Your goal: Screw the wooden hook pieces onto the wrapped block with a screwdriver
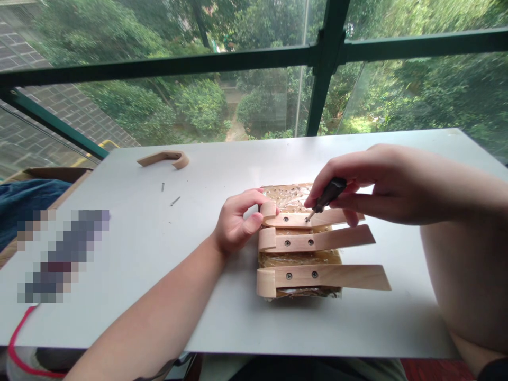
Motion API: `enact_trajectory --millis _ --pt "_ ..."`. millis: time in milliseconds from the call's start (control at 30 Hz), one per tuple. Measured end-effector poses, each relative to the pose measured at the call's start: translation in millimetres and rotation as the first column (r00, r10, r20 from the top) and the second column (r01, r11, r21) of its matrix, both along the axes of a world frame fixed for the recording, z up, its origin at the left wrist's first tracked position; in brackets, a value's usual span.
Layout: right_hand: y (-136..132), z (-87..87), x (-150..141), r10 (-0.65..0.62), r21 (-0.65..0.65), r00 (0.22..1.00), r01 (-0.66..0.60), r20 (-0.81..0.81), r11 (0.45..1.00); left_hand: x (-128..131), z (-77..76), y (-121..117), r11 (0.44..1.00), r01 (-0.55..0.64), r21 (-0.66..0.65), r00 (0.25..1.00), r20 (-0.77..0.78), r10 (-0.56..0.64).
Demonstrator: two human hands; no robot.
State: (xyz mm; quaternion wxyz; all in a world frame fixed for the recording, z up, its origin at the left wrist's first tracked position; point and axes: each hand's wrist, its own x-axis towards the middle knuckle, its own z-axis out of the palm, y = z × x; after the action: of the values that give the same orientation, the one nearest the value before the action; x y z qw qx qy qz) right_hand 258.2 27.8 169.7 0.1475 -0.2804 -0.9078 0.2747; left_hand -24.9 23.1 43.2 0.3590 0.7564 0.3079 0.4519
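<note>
My right hand (pixel 369 185) grips a black-handled screwdriver (pixel 330 194), tilted, its tip at the right screw (pixel 307 219) of the farthest wooden hook (pixel 296 220). Closed around that hook's curled end and the board's edge is my left hand (pixel 240 219); some of its fingers are hidden. The board (pixel 299 258) is wrapped in clear film or tape. Across it lie a middle wooden hook (pixel 325 241) and a near wooden hook (pixel 341 276), each with two screws showing. The hooks' straight ends stick out past the board on the right.
Farther back on the white table (pixel 214 174) lies a loose wooden hook (pixel 164 156). Two loose screws, one upper (pixel 162 187) and one lower (pixel 175 201), lie at left. A blurred-out object (pixel 65 256) with a red cord (pixel 16 338) is near the left edge. Windows stand behind.
</note>
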Motion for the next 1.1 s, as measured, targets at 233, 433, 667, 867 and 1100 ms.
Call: enact_trajectory --millis 233,433,667,867,1100 --pt "1.5 0.7 -0.3 -0.016 0.051 1.0 0.016 0.006 0.999 1.1 -1.2 0.0 1.0 -0.019 -0.009 1.0 -0.001 0.019" --pt "-5.1 0.6 -5.2 0.011 0.11 1.0 -0.012 0.01 0.994 1.4 -0.6 0.3 1.0 0.005 -0.011 1.0 0.026 -0.005" --pt "-3.2 -0.6 -7.9 -0.021 0.149 1.0 0.018 0.022 0.989 0.7 0.4 -0.2 1.0 -0.011 -0.005 1.0 -0.004 0.011" --pt "-2.8 -4.9 -14.6 -0.114 0.195 0.993 0.119 -0.035 0.974 0.9 0.3 0.0 1.0 0.003 0.008 1.0 0.007 -0.003" --pt "-3.4 -15.1 -24.3 -0.108 0.144 0.983 0.129 -0.146 0.981 0.4 -0.6 0.6 0.999 0.023 0.028 0.999 0.025 -0.023"
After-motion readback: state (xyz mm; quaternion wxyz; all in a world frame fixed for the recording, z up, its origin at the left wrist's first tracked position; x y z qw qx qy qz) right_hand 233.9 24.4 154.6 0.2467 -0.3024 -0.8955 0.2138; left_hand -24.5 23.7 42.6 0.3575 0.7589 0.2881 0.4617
